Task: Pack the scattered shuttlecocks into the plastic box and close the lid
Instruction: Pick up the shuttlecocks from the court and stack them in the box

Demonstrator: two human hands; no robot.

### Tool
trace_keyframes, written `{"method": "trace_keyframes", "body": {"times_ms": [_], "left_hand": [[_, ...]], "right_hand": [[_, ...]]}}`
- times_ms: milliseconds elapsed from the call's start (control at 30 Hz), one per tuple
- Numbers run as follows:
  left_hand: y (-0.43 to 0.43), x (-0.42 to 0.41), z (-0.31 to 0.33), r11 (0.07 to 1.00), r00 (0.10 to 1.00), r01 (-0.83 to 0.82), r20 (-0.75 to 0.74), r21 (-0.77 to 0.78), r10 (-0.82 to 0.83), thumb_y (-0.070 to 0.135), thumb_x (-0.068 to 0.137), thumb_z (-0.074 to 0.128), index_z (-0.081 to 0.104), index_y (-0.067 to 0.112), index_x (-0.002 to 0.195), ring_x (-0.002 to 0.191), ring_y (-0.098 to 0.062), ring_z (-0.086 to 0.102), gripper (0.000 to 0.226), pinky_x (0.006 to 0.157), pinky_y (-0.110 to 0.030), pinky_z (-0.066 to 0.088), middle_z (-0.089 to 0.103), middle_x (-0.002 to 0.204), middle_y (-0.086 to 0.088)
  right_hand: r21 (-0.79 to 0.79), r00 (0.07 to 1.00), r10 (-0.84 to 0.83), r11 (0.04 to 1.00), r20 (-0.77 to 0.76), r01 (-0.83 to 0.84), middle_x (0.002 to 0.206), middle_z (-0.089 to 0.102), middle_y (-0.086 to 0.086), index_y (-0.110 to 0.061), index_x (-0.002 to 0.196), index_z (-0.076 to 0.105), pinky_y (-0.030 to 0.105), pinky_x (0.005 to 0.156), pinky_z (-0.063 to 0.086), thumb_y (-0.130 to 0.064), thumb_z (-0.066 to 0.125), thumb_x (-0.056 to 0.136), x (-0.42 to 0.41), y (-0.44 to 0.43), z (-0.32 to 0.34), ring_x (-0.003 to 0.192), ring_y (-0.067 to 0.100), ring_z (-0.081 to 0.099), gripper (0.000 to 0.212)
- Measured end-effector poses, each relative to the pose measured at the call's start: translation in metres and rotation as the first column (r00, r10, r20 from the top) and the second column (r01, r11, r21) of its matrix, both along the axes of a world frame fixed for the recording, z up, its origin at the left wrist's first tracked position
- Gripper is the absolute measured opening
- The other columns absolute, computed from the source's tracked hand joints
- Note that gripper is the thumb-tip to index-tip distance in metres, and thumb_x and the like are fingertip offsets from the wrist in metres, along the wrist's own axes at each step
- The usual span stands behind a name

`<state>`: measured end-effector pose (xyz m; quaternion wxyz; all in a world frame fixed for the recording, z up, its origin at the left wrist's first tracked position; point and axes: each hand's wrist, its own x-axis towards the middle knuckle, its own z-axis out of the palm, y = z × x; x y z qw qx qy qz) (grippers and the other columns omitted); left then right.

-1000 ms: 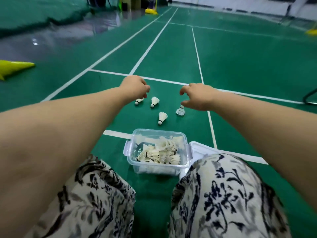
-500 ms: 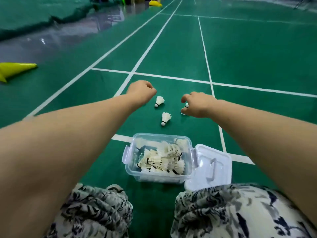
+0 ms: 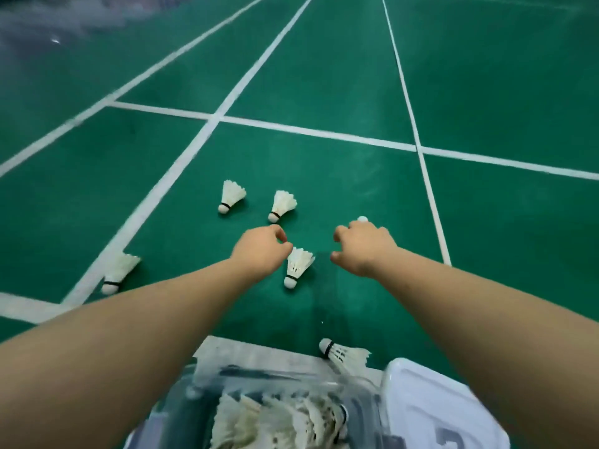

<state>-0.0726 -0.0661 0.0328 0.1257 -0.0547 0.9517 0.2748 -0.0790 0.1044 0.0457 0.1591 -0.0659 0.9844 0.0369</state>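
Observation:
My left hand (image 3: 262,247) has its fingers curled, and the fingertips touch the feather rim of a white shuttlecock (image 3: 295,267) lying on the green floor; whether they grip it is unclear. My right hand (image 3: 364,246) is closed over another shuttlecock, whose white cork (image 3: 363,219) pokes out past the knuckles. Two loose shuttlecocks (image 3: 230,196) (image 3: 282,205) lie just beyond the hands, one (image 3: 118,272) lies far left on a white line, and one (image 3: 343,354) lies beside the box. The clear plastic box (image 3: 207,380), at the bottom edge, holds several shuttlecocks. Its white lid (image 3: 421,403) hangs open to the right.
White court lines (image 3: 317,132) cross the green floor ahead. A dark, glossy strip of floor (image 3: 48,30) runs along the far left. The frame is motion-blurred, most of all around the box.
The view has swung forward and down, so the box now sits at the bottom edge. My right hand has closed around a shuttlecock. My left hand has moved onto the nearest one.

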Motion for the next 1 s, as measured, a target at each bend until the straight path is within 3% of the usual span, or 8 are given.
{"method": "trace_keyframes", "body": {"times_ms": [167, 367, 467, 533, 700, 867, 1000], "left_hand": [[0.019, -0.033, -0.063, 1.0, 0.999, 0.014, 0.048, -0.01, -0.013, 0.041, 0.086, 0.054, 0.037, 0.019, 0.134, 0.111, -0.029, 0.055, 0.055, 0.088, -0.036, 0.044, 0.06, 0.119, -0.007], [0.031, -0.065, -0.101, 0.988, 0.992, 0.117, 0.048, -0.104, -0.113, 0.05, 0.079, 0.062, 0.029, 0.027, 0.14, 0.123, -0.034, 0.043, 0.073, 0.101, -0.039, 0.038, 0.031, 0.141, -0.009], [0.034, -0.07, -0.111, 0.982, 0.987, 0.156, 0.055, -0.104, -0.151, 0.048, 0.081, 0.062, 0.037, 0.027, 0.134, 0.122, -0.032, 0.046, 0.062, 0.098, -0.038, 0.041, 0.027, 0.144, -0.007], [0.035, -0.071, -0.116, 0.984, 0.986, 0.163, 0.038, -0.069, -0.161, 0.045, 0.083, 0.062, 0.046, 0.024, 0.126, 0.118, -0.029, 0.049, 0.051, 0.095, -0.036, 0.042, 0.03, 0.141, -0.005], [0.028, -0.068, -0.118, 0.985, 0.986, 0.169, -0.006, -0.026, -0.169, 0.042, 0.085, 0.061, 0.062, 0.012, 0.104, 0.114, -0.025, 0.05, 0.035, 0.091, -0.031, 0.04, 0.037, 0.134, -0.004], [0.024, -0.058, -0.105, 0.988, 0.982, 0.15, -0.116, 0.028, -0.146, 0.035, 0.085, 0.064, 0.063, 0.008, 0.09, 0.11, -0.022, 0.05, 0.027, 0.079, -0.025, 0.034, 0.043, 0.127, -0.003], [0.025, -0.044, -0.083, 0.989, 0.972, 0.124, -0.209, 0.079, -0.106, 0.033, 0.081, 0.068, 0.064, 0.008, 0.086, 0.111, -0.025, 0.048, 0.027, 0.084, -0.028, 0.035, 0.05, 0.119, -0.005]], "right_hand": [[0.003, 0.999, 0.01, 1.0, 0.048, -0.01, 0.13, 0.048, 0.012, -0.014, 0.127, 0.046, 0.042, 0.098, 0.035, -0.042, 0.045, 0.093, -0.031, -0.003, -0.066, 0.124, 0.031, 0.042, 0.045], [0.018, 0.984, -0.12, 0.992, -0.13, 0.123, 0.134, 0.037, 0.01, -0.017, 0.126, 0.044, 0.042, 0.092, 0.034, -0.032, 0.048, 0.09, -0.081, 0.013, -0.097, 0.126, 0.037, 0.032, 0.039], [0.015, 0.977, -0.184, 0.982, -0.104, 0.186, 0.146, 0.023, 0.01, -0.02, 0.131, 0.039, 0.044, 0.095, 0.034, -0.024, 0.047, 0.091, -0.093, 0.026, -0.109, 0.13, 0.041, 0.027, 0.041], [0.018, 0.974, -0.216, 0.976, -0.074, 0.218, 0.148, 0.019, 0.01, -0.018, 0.129, 0.04, 0.041, 0.088, 0.036, -0.02, 0.045, 0.092, -0.097, 0.034, -0.115, 0.124, 0.04, 0.034, 0.038], [0.059, 0.982, -0.168, 0.983, -0.087, 0.173, 0.133, 0.032, 0.013, -0.01, 0.122, 0.043, 0.034, 0.068, 0.035, -0.007, 0.045, 0.091, -0.091, 0.036, -0.116, 0.114, 0.032, 0.042, 0.032], [0.084, 0.989, -0.12, 0.988, -0.089, 0.127, 0.124, 0.04, 0.014, -0.007, 0.119, 0.047, 0.037, 0.068, 0.036, 0.0, 0.04, 0.091, -0.079, 0.033, -0.096, 0.114, 0.032, 0.044, 0.03], [0.054, 0.989, -0.095, 0.993, -0.11, 0.101, 0.123, 0.041, 0.014, -0.007, 0.119, 0.047, 0.037, 0.068, 0.036, 0.0, 0.04, 0.091, -0.055, 0.029, -0.072, 0.113, 0.033, 0.045, 0.03]]}}
